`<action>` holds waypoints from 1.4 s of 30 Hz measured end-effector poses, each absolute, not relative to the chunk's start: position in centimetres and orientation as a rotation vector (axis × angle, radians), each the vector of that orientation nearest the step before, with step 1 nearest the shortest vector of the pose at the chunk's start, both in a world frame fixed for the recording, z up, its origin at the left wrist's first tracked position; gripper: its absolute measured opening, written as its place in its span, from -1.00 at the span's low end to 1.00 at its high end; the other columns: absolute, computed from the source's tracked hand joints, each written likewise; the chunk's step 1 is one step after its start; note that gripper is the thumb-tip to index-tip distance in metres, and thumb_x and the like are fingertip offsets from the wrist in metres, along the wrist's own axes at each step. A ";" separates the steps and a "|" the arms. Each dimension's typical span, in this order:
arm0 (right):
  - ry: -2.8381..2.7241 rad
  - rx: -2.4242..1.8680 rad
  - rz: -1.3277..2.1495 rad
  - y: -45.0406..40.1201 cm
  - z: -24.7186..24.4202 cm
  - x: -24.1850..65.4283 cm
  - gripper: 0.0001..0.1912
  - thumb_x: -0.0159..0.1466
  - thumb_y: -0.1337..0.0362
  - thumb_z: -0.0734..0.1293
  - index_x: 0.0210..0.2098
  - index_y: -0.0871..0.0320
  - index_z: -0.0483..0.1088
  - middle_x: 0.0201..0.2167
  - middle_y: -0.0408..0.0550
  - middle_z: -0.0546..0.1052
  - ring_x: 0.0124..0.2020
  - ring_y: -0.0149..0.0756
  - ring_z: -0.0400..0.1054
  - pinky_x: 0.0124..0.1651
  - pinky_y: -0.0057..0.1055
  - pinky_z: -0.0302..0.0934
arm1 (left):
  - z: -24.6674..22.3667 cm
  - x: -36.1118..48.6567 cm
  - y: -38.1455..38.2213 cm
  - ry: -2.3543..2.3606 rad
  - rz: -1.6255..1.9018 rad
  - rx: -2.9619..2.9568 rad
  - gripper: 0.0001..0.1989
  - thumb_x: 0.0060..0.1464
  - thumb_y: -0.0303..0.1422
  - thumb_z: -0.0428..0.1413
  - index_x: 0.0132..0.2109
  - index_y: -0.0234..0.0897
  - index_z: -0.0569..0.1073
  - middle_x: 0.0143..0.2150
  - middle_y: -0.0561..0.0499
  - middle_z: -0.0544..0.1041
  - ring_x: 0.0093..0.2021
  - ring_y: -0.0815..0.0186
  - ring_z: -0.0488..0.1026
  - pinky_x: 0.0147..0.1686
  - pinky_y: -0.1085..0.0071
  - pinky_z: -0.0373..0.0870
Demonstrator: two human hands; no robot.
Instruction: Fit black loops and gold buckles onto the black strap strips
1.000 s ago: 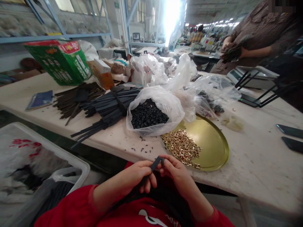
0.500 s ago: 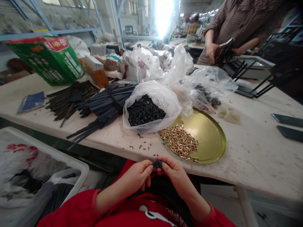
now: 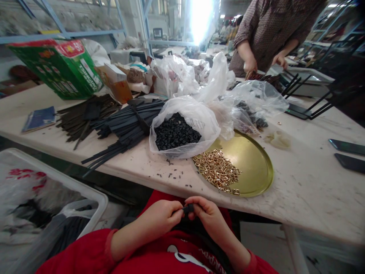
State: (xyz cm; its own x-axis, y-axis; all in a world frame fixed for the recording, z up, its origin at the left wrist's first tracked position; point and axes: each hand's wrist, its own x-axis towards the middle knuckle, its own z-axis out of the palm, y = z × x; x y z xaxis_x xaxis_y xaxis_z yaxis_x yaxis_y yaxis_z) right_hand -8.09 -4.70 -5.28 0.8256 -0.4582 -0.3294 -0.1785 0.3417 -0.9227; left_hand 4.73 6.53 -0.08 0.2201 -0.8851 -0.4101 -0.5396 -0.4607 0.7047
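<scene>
My left hand [image 3: 167, 215] and my right hand [image 3: 209, 217] meet over my lap, just off the table's front edge. Both are closed, pinching a short dark strap [image 3: 188, 208] between the fingertips. Its ends are partly hidden by my fingers. Beyond my hands, a gold round tray [image 3: 255, 167] holds a heap of small gold buckles [image 3: 218, 171]. Left of the tray stands a clear plastic bag [image 3: 209, 129], rolled open and full of small black loops [image 3: 176, 133]. Long dark straps [image 3: 122, 129] lie in a bundle further left.
A green carton [image 3: 59, 72] and a blue booklet [image 3: 39, 118] are on the table's left. Two phones [image 3: 348, 146] lie at the right. A white bin [image 3: 97, 201] stands at my left. Across the table, a person in a checked top [image 3: 268, 34] handles things.
My hands have drawn slightly down toward me, and the strap sits differently between my fingertips. The person opposite has lowered the dark bundle to the table.
</scene>
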 end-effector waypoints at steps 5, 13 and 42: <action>0.576 -1.245 -0.216 -4.3 -5.2 -8.2 -0.69 0.12 0.07 0.33 -0.23 0.11 0.46 -0.38 -0.12 0.48 -0.44 -0.41 0.35 -0.33 -0.45 0.26 | -0.8 4.4 6.5 -1.256 -1.131 2.109 -0.72 0.11 -0.36 -0.13 -0.45 -0.31 0.39 -0.53 0.09 0.40 -0.52 0.39 0.26 -0.55 0.51 0.04; 0.597 -1.162 -0.200 -4.5 -5.5 -8.5 -0.73 0.10 0.10 0.35 -0.29 0.14 0.49 -0.52 -0.17 0.42 -0.49 -0.42 0.28 -0.37 -0.47 0.19 | -1.2 3.6 6.5 -1.267 -1.065 1.997 -0.72 0.17 -0.35 -0.15 -0.35 -0.29 0.43 -0.40 0.05 0.48 -0.40 0.35 0.37 -0.42 0.51 0.15; 1.053 -2.623 -0.171 -16.7 -3.2 -2.1 -0.87 0.20 0.30 0.24 -0.32 0.22 0.39 -0.29 0.15 0.47 -0.25 -0.14 0.36 -0.22 -0.32 0.12 | -2.6 6.7 3.2 -0.825 -1.048 1.785 -0.72 0.10 -0.17 -0.13 -0.33 -0.28 0.34 -0.56 0.12 0.25 -0.49 0.35 0.22 -0.53 0.52 0.13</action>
